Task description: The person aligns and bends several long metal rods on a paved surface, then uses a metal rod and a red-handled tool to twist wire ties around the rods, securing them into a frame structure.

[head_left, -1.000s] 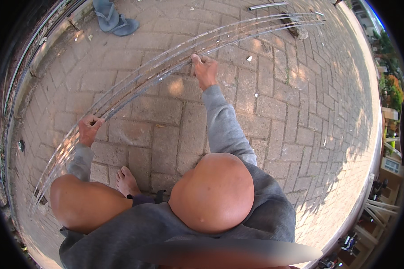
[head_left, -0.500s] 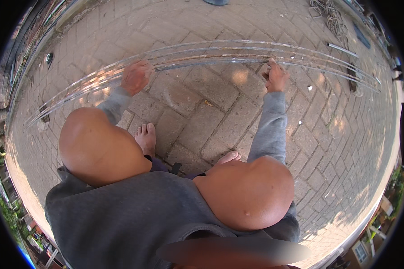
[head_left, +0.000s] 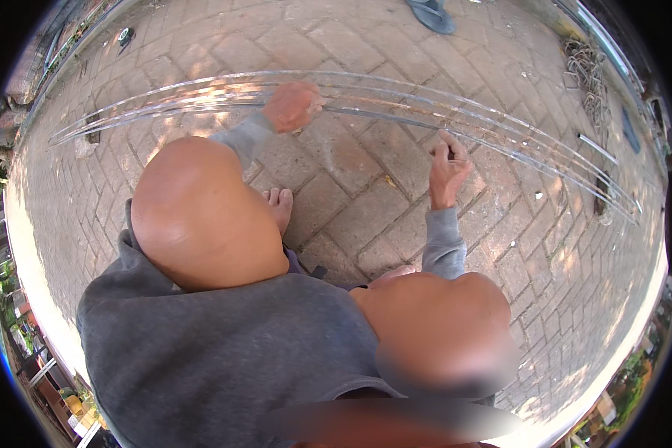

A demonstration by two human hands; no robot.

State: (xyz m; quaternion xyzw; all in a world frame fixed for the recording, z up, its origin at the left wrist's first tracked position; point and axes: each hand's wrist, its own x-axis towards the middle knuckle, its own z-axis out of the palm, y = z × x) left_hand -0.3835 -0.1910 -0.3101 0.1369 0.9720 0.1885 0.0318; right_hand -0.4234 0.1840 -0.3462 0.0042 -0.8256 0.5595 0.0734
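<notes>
Several long thin metal rods (head_left: 384,116) lie side by side across the paving in front of me, some rusty, some silvery; the fisheye bends them. My left hand (head_left: 293,107) is over the rods left of the middle, bunched like a fist and smeared by motion; whether it grips one is unclear. My right hand (head_left: 449,166) is at the near rod, fingers curled in and one fingertip at its edge. Anything between those fingers is too small to make out. My bare knees stand between my forearms.
Dark blocks support the rods near the left end (head_left: 92,128) and right end (head_left: 602,196). Brick paving surrounds them. Beyond lie a grey flip-flop (head_left: 431,16), a small round black-and-white object (head_left: 125,35), a tangled heap of cord or chain (head_left: 588,78) and a short metal tube (head_left: 597,148).
The view has turned, tilting the rods down toward the right. My hands have come closer together, the left moving rightward along the rods and the right moving leftward.
</notes>
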